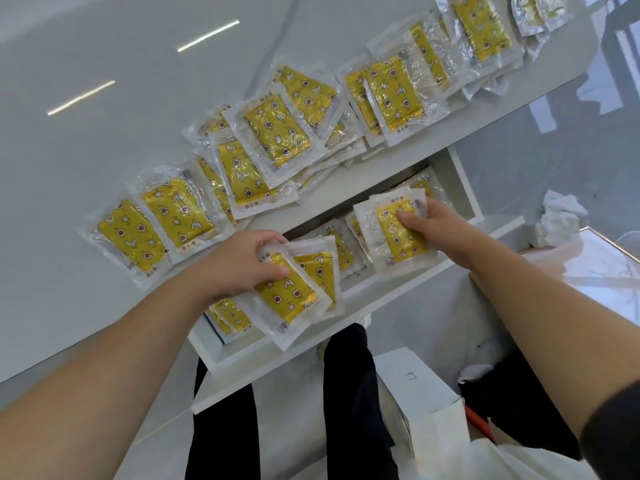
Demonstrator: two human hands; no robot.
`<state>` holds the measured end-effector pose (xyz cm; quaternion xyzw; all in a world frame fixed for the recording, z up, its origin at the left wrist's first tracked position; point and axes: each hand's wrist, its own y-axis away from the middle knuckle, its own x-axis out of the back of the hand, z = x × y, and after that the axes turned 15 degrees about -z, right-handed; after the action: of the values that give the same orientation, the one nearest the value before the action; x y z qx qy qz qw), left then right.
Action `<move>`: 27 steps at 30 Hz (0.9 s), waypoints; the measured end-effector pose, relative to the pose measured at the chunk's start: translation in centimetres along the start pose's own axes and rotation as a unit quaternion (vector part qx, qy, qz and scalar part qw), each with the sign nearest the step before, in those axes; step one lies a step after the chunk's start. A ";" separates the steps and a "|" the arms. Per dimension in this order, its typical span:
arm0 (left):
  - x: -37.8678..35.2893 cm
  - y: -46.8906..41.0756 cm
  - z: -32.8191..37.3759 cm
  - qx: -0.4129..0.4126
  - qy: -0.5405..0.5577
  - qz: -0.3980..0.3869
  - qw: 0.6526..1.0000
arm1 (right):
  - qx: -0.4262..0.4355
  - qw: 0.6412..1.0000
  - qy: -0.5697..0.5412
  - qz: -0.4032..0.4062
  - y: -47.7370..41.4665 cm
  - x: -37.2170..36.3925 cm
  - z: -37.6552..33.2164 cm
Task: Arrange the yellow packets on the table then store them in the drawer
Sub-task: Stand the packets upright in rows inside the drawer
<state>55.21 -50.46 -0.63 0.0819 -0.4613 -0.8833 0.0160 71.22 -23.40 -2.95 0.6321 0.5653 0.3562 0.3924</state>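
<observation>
The only legible mark is a handwritten number, seemingly 97 (it lies sideways to the camera), on the white cardboard box (414, 388), while small print on the yellow star-printed plastic packets (273, 133) is too blurred to read.

a glossy white table (104, 46) carries overlapping yellow packets (273, 133) in a row along its front edge.
</observation>
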 end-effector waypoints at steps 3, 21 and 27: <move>-1.8 -2.0 -0.9 0.004 -0.015 0.034 0.999 | -0.034 0.999 -0.012 0.006 -0.9 1.4 1.2; -5.2 -16.1 -3.1 0.074 0.023 0.132 0.988 | -0.027 0.992 0.104 0.070 -8.3 3.8 4.0; -5.4 -19.7 -2.7 0.069 -0.086 0.084 0.990 | -0.001 0.992 0.120 0.027 -9.9 3.7 4.7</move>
<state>61.90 -40.80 -17.55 -0.0327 -0.5263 -0.8485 0.0447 71.51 -19.60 -13.86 0.5997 0.5904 0.4406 0.3126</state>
